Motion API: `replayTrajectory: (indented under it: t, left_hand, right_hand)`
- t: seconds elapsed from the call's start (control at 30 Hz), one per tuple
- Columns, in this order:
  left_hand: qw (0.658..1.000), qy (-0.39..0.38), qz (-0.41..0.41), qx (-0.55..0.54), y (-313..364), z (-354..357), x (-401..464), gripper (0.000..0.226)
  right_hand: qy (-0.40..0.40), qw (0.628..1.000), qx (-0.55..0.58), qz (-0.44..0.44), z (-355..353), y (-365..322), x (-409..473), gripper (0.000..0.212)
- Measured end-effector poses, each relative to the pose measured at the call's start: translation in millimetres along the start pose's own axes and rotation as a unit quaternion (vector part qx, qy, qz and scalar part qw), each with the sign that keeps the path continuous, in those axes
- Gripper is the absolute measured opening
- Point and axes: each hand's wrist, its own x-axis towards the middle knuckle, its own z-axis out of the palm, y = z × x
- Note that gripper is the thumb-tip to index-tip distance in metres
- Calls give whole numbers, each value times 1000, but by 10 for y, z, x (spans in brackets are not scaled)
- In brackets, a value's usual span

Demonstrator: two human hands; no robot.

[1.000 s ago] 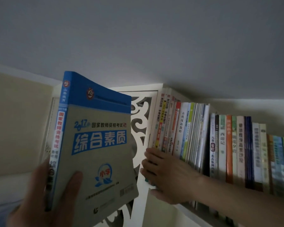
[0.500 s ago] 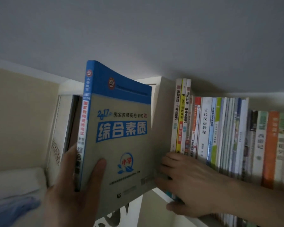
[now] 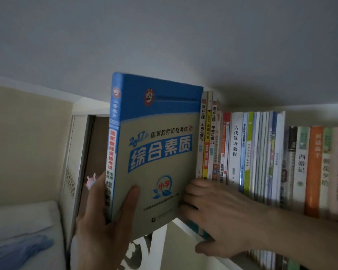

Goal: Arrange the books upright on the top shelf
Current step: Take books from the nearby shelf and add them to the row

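Books [image 3: 261, 154] standing upright in a long row on the top shelf [image 3: 185, 228], spines outward, close under the ceiling [image 3: 164, 36]. Among them a white spine [image 3: 235, 147], an orange spine [image 3: 314, 170] and a yellow spine [image 3: 208, 137] near the row's left end. Blue-and-grey book [image 3: 156, 152] held upright just left of the row, front cover facing the camera, its right edge touching or nearly touching the first spine. Left hand [image 3: 100, 227] clamped on that book's lower spine corner, thumb laid across the front cover, fingers behind. Right hand [image 3: 215, 215] at the foot of the row's left end, fingers bent against the lower spines, thumb below the shelf edge; whether gripping or only pressing, cannot tell. Small pink object [image 3: 91, 182] beyond the left fingers, too blurred to identify.
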Motion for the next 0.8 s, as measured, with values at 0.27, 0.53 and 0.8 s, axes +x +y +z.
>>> replayTrajectory:
  t: [0.27, 0.53, 0.8]
  left_hand:
    - [991, -124, -2, -59, -230, -33, 290, 36]
    - [974, -219, -2, -66, -186, 505, 239, 38]
    - [956, -269, -15, -114, -250, 869, 231, 41]
  right_hand:
    - [-18, 996, -51, 66, -118, -1, -2, 98]
    - [1, 997, -68, 45, -165, 22, 27, 93]
    - [-3, 997, -59, 43, -172, 39, 56, 86]
